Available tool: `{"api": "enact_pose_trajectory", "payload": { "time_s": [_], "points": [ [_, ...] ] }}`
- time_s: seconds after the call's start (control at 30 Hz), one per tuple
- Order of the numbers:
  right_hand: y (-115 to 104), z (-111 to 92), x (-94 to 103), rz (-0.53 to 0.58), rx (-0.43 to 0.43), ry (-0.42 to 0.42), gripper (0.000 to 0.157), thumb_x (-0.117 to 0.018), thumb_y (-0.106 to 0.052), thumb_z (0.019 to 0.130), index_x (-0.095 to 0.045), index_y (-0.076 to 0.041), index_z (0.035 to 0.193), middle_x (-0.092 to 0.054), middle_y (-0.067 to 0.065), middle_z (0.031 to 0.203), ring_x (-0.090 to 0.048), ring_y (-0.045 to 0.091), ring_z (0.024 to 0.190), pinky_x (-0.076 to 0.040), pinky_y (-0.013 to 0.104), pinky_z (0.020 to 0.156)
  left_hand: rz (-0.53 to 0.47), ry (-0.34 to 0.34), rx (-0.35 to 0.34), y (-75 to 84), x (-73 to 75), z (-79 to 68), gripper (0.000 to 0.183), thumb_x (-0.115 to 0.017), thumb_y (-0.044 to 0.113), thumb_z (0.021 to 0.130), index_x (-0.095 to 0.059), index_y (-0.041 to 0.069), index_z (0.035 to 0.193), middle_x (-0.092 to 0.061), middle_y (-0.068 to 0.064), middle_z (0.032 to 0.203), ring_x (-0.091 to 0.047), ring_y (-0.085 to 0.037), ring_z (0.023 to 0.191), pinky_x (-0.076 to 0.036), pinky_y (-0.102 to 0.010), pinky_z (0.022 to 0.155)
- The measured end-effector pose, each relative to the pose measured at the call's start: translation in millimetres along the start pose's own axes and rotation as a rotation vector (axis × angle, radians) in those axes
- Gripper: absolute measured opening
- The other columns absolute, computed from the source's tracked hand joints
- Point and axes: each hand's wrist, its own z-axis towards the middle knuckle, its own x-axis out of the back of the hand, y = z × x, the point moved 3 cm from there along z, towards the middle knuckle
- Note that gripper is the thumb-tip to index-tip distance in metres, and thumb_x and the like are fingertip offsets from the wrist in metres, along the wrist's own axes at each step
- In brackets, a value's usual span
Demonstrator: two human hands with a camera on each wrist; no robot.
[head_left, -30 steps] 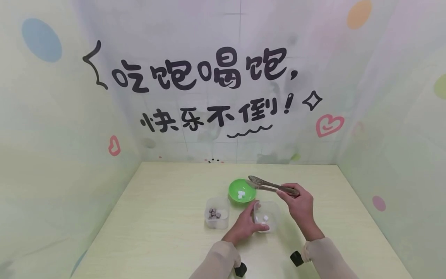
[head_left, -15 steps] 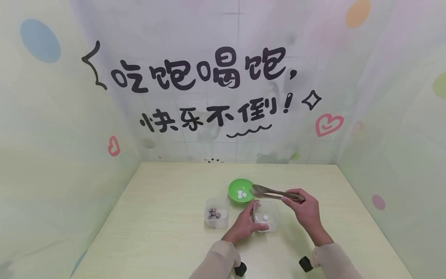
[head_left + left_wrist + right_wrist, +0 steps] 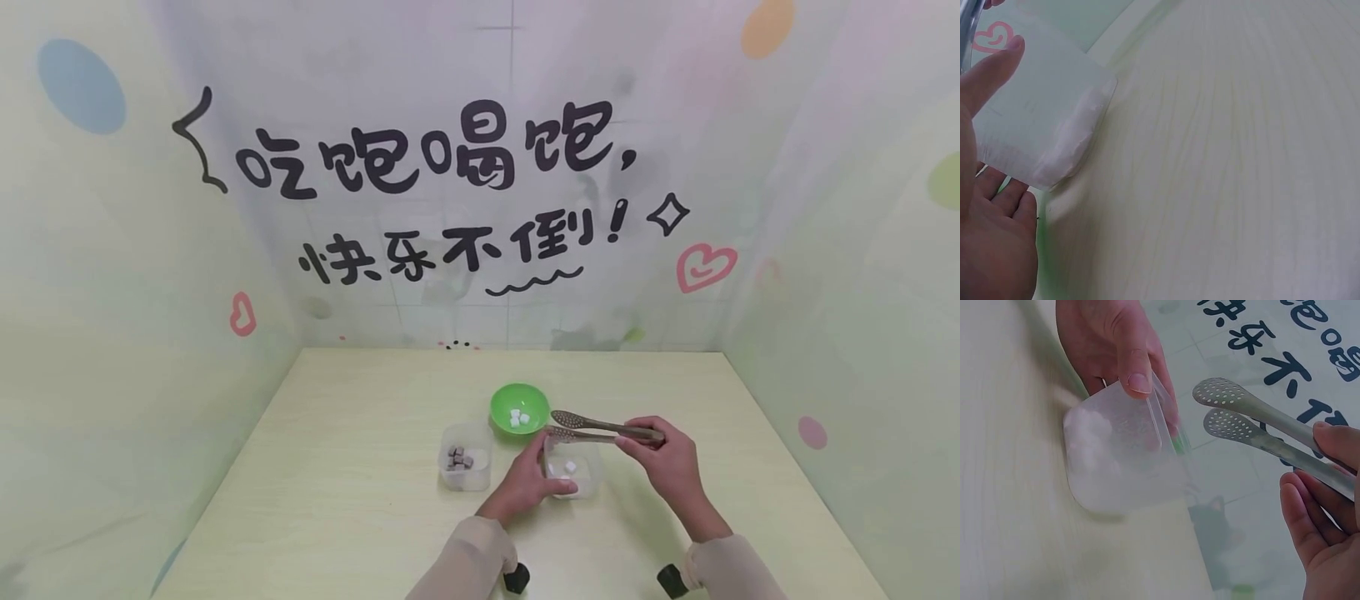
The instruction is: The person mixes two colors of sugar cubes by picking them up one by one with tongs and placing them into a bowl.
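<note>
My left hand [image 3: 519, 490] holds the left side of a clear plastic box [image 3: 592, 479], its thumb across the near side. A white cube [image 3: 571, 467] shows inside; in the right wrist view a cloudy white mass shows through the wall. My right hand [image 3: 666, 458] grips metal food tongs [image 3: 568, 419] with perforated spoon-shaped ends. Those ends stand apart, nothing between them, and overlap the box's far rim in the head view. Just beyond the box, a green bowl [image 3: 501, 402] contains several white cubes [image 3: 519, 418].
Left of my left hand stands a second clear box [image 3: 467, 435] with several greyish-brown cubes [image 3: 459, 460] in it. The light wood table [image 3: 345, 467] meets a printed back wall [image 3: 405, 325]. Black blocks [image 3: 516, 577] sit at both wrists.
The tongs have moved right and toward me, from over the green bowl to the clear box's far rim. White cubes in the bowl show more plainly. My left hand keeps its hold.
</note>
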Motion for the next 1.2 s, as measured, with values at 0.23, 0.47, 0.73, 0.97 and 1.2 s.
{"api": "enact_pose_trajectory", "payload": {
  "time_s": [0.23, 0.47, 0.73, 0.97, 1.2],
  "points": [
    [4, -4, 2.0, -0.009, 0.012, 0.002, 0.026, -0.081, -0.012, 0.080, -0.066, -0.002, 0.099, -0.070, 0.008, 0.084, -0.062, 0.007, 0.068, -0.050, 0.023, 0.058, -0.009, -0.008, -0.015, -1.3, -0.2, 0.3, 0.100, -0.086, 0.031, 0.072, -0.029, 0.016, 0.153, -0.035, -0.011, 0.153, -0.030, -0.032, 0.140, -0.022, -0.051, 0.113],
    [7, -5, 4.0, -0.041, 0.022, -0.002, 0.028, -0.080, -0.009, 0.079, -0.061, -0.002, 0.099, -0.068, 0.009, 0.084, -0.060, 0.007, 0.068, -0.050, 0.023, 0.057, -0.012, -0.013, -0.029, -3.7, -0.9, 3.6, 0.094, -0.086, 0.029, 0.072, -0.034, 0.020, 0.150, -0.037, -0.007, 0.153, -0.030, -0.030, 0.140, -0.021, -0.050, 0.114],
    [9, -7, 3.5, -0.049, 0.018, 0.015, 0.030, -0.081, -0.009, 0.079, -0.060, -0.002, 0.099, -0.068, 0.009, 0.084, -0.059, 0.007, 0.067, -0.049, 0.023, 0.056, -0.033, -0.013, -0.034, -2.2, -0.2, 2.1, 0.095, -0.086, 0.027, 0.072, -0.033, 0.018, 0.151, -0.039, -0.007, 0.151, -0.032, -0.032, 0.139, -0.021, -0.052, 0.113],
    [12, -8, 5.4, -0.026, 0.006, 0.035, 0.029, -0.082, -0.007, 0.076, -0.065, -0.002, 0.100, -0.070, 0.009, 0.084, -0.061, 0.007, 0.066, -0.050, 0.023, 0.055, -0.041, -0.015, -0.042, -1.9, -0.6, 2.5, 0.095, -0.087, 0.024, 0.072, -0.034, 0.017, 0.150, -0.041, -0.007, 0.150, -0.034, -0.031, 0.138, -0.022, -0.051, 0.113],
    [13, -7, 4.8, -0.033, 0.028, 0.025, 0.031, -0.081, -0.008, 0.078, -0.063, -0.001, 0.102, -0.070, 0.011, 0.086, -0.063, 0.005, 0.069, -0.052, 0.021, 0.057, -0.054, -0.020, -0.049, -4.2, -1.1, 4.0, 0.095, -0.087, 0.023, 0.072, -0.034, 0.014, 0.150, -0.045, -0.005, 0.146, -0.041, -0.029, 0.132, -0.023, -0.052, 0.113]
  ]
}}
